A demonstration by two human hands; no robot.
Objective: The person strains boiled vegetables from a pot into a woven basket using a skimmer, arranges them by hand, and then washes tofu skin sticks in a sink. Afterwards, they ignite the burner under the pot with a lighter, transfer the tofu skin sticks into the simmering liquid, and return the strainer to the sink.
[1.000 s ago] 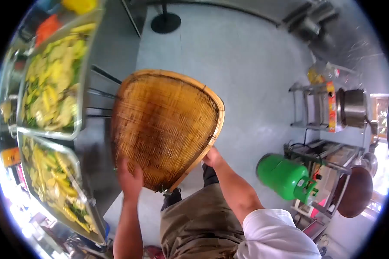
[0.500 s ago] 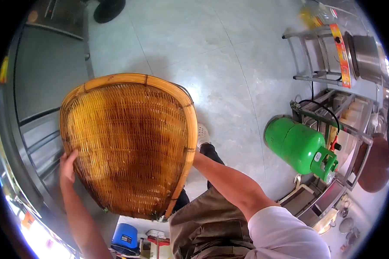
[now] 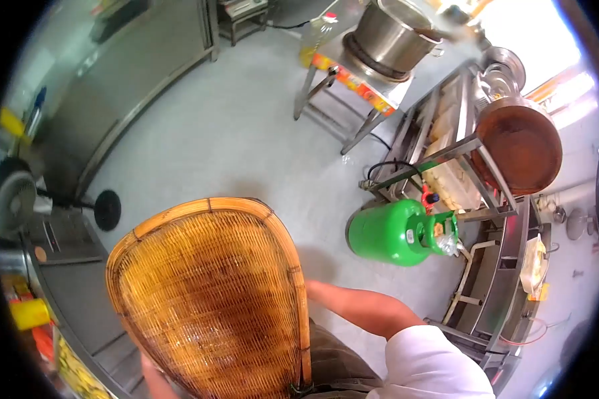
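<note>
A large woven bamboo winnowing basket (image 3: 213, 299), brown with a thick split-bamboo rim, is held up in front of my body. Its wide rounded end points away from me, and a dark tie shows at the near right end of the rim. My right hand (image 3: 312, 290) grips the right side, its fingers hidden behind the rim. At the lower left, my left hand (image 3: 150, 372) supports the other side; most of it is hidden by the basket. Nothing can be seen lying in the weave.
A green gas cylinder (image 3: 386, 233) stands right of the basket. Beyond it, a steel pot (image 3: 389, 36) sits on a burner stand (image 3: 356, 81). A metal rack (image 3: 476, 143) with a brown round pan (image 3: 520, 149) lines the right. At left are a fan (image 3: 14, 199) and a steel counter (image 3: 73, 292).
My view has swung up and to the right, bringing the pot, rack and fan into fuller sight. The basket stays in both hands and now appears lower in view.
</note>
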